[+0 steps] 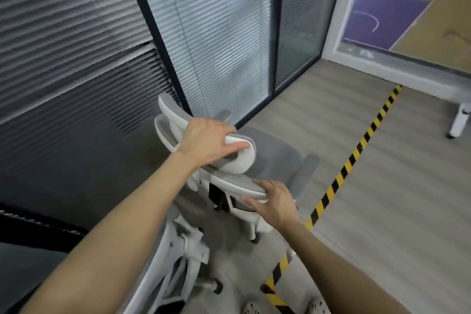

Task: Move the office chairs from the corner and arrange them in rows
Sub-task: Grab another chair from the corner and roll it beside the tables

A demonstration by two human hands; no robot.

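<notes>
- white-and-grey office chair stood near the corner, seen from behind and above, its seat facing away from the camera.
- chair sat just beside the glass partition with shut blinds and a black frame, on the left.
- left hand gripped the headrest: fingers curled over its top edge, thumb laid along its white back face.
- right hand held the backrest rim below the headrest, fingers lying over the top, thumb stretched underneath on the back side, rim pinched between them.
- both forearms were bare and reached in from the bottom of the view.
- grey armrest showed on the chair's right side.
- white mechanism and base were blurred below the backrest; couldn't tell details there.
- yellow-and-black hazard tape ran across the grey floor, just right of the chair, passing under the right forearm.
- white leg on a caster stood at the right edge, well apart from the chair.
</notes>
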